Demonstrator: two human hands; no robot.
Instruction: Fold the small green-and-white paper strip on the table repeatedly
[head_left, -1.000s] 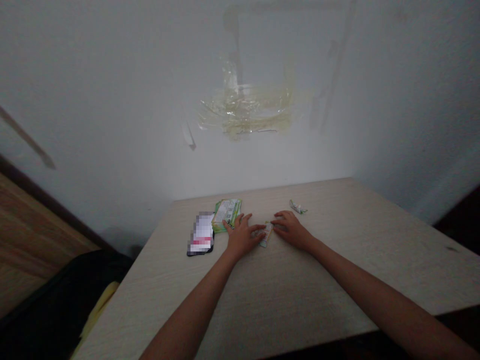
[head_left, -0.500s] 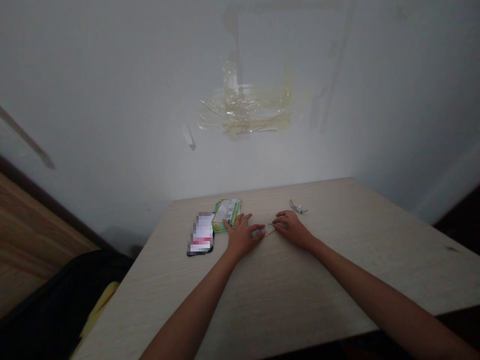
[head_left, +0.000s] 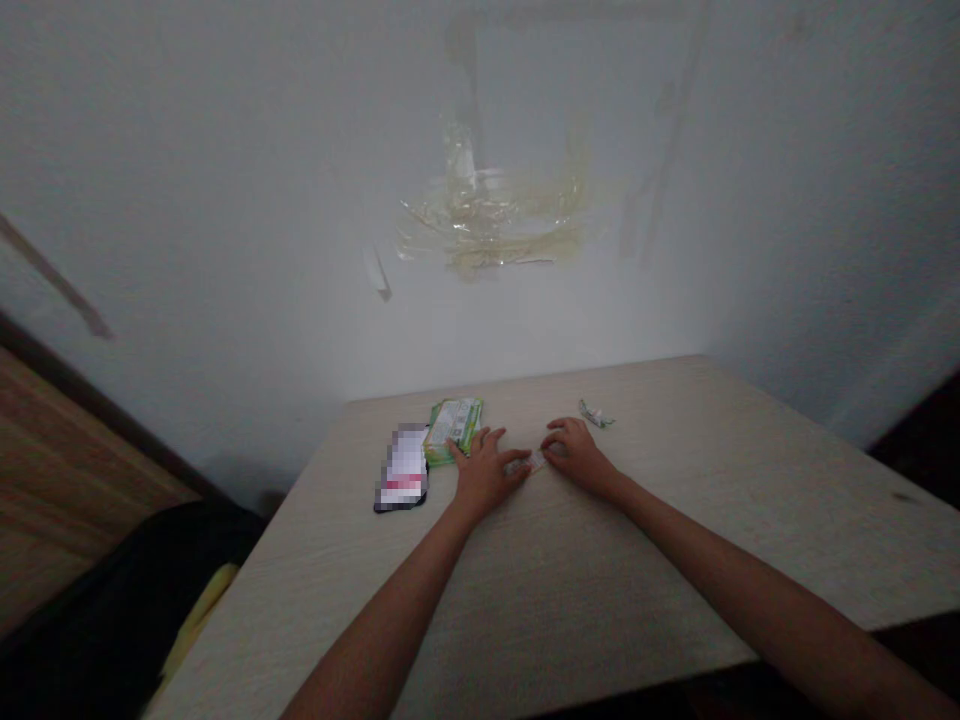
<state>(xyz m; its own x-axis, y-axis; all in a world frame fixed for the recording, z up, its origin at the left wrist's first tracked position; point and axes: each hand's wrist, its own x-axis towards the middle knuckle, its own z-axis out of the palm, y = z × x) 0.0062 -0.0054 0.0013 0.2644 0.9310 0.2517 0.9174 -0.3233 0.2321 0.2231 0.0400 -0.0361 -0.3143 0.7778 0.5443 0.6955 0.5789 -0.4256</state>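
Observation:
A small, pale, flat piece [head_left: 535,460], perhaps paper or a wrapper, lies on the table between my hands; its print is too small to read. My left hand [head_left: 481,478] is spread out, with its thumb side over the left end of this piece. Its outer fingers reach the near edge of a stack of green-and-white packets [head_left: 456,418]. At the piece's right end, my right hand [head_left: 581,458] has curled fingers and its fingertips close at the edge. Behind the right hand rests a crumpled green-and-white wrapper [head_left: 595,414].
Left of the packets lies a dark-edged phone [head_left: 405,470], its screen blurred out. The light wooden table [head_left: 525,600] meets a wall [head_left: 525,320] bearing peeling clear tape [head_left: 495,220]. Dark cloth with a yellow part [head_left: 199,610] is beyond the left edge.
My right hand has shifted slightly left, and its fingers are more bent. The small flat piece sits a little differently between the hands. My left hand has hardly moved.

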